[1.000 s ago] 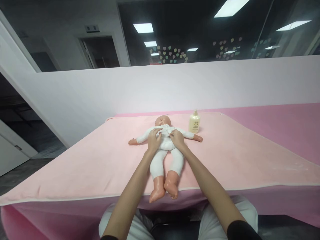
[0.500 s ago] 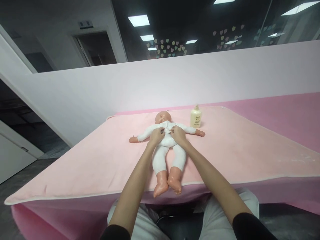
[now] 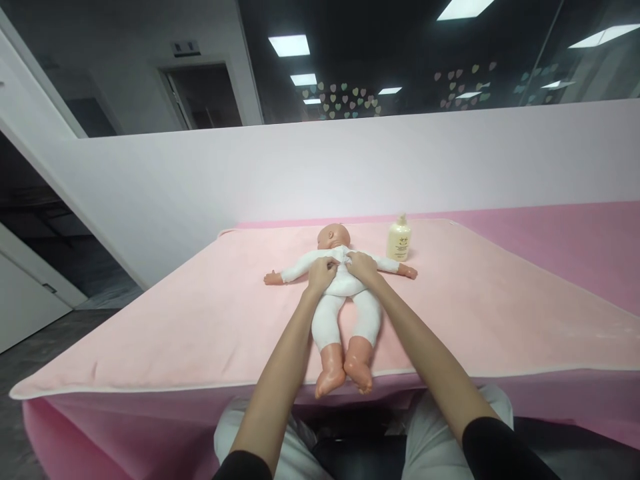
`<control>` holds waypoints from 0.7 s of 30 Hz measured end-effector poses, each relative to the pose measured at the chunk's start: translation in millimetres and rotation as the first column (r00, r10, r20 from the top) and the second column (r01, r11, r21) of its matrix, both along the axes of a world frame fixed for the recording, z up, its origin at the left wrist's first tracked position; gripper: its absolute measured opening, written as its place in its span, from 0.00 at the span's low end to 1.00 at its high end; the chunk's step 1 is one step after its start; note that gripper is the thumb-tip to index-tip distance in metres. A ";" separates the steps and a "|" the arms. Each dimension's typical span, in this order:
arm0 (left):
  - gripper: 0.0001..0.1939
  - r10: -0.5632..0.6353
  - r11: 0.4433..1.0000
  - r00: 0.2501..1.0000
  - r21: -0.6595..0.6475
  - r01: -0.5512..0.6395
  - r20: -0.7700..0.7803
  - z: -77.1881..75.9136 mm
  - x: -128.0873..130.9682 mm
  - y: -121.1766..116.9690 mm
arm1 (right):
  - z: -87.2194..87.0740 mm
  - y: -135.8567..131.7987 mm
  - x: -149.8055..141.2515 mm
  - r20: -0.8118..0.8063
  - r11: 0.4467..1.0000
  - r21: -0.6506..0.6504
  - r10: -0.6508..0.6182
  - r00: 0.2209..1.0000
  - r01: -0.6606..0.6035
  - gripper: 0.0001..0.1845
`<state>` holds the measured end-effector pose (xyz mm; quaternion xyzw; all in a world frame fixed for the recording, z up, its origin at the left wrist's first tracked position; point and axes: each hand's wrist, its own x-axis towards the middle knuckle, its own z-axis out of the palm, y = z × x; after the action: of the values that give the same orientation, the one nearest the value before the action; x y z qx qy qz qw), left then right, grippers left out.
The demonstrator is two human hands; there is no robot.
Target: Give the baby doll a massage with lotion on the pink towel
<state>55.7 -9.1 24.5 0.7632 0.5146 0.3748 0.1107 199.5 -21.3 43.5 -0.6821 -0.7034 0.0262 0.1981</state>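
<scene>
A baby doll [image 3: 345, 307] in a white bodysuit lies on its back on a pale pink blanket [image 3: 200, 327], head away from me, arms spread, bare feet at the blanket's near edge. My left hand [image 3: 321, 274] and my right hand [image 3: 362, 267] both rest on the doll's chest, fingers curled and pinching the white cloth at the front of the suit. The fingertips of the two hands nearly meet at the middle of the chest.
A cream pump bottle [image 3: 399, 241] stands upright on the blanket just right of the doll's head. A darker pink mat [image 3: 575, 233] extends to the right. A pale partition wall [image 3: 350, 167] rises behind. My white-trousered knees [image 3: 440, 440] are under the near edge.
My hands have drawn closer together on the doll's chest and now pinch the cloth. The camera has shifted slightly; the doll and bottle stay where they were.
</scene>
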 end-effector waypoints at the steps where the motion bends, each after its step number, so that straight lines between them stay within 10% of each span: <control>1: 0.14 0.003 1.000 1.000 0.001 -0.003 -0.027 1.4 0.8 -1.4 | 1.5 2.9 -1.5 0.016 1.000 -0.011 -0.017 1.000 0.017 0.19; 7: 0.16 0.023 0.994 0.976 0.113 0.001 -0.218 9.8 6.6 -13.9 | -2.5 9.7 -8.8 0.077 0.996 0.047 -0.085 0.993 0.081 0.16; 14: 0.19 0.082 0.870 0.997 0.489 -0.068 -0.006 16.0 9.2 -8.4 | -6.2 5.8 -7.2 0.029 0.991 0.083 -0.110 0.994 0.107 0.15; 21: 0.17 0.177 0.965 0.974 0.222 -0.143 -0.144 1.8 7.8 18.9 | -6.7 6.2 -10.9 0.053 0.994 0.067 -0.094 0.994 0.090 0.17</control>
<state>63.4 9.8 26.3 0.7544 0.5394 0.3715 -0.0435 188.6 -15.0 36.8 -0.7077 -0.6769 -0.0246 0.2011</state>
